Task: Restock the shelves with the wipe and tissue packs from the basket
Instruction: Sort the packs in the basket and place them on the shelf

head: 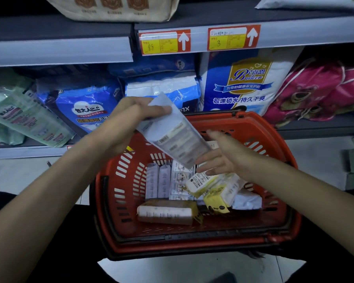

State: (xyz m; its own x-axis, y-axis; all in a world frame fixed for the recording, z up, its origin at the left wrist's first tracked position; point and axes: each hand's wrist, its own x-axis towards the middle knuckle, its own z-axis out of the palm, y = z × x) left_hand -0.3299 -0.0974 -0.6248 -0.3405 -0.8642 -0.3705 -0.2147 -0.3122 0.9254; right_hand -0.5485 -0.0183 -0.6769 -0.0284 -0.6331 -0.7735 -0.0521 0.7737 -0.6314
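Left hand (pixel 129 119) grips the upper end of a grey-white pack (pixel 172 133), held tilted over the 11 o'clock area of the red basket (pixel 260 127). Right hand (pixel 223 158), fingers spread, is at the pack's 4 o'clock; contact is unclear. Further packs (pixel 166 211) lie inside the basket.

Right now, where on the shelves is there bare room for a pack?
Upper shelf: a bare stretch between the beige pack and the white bag. Lower shelf: a bare strip before the pink bags, right of the basket; its left and middle are crowded.
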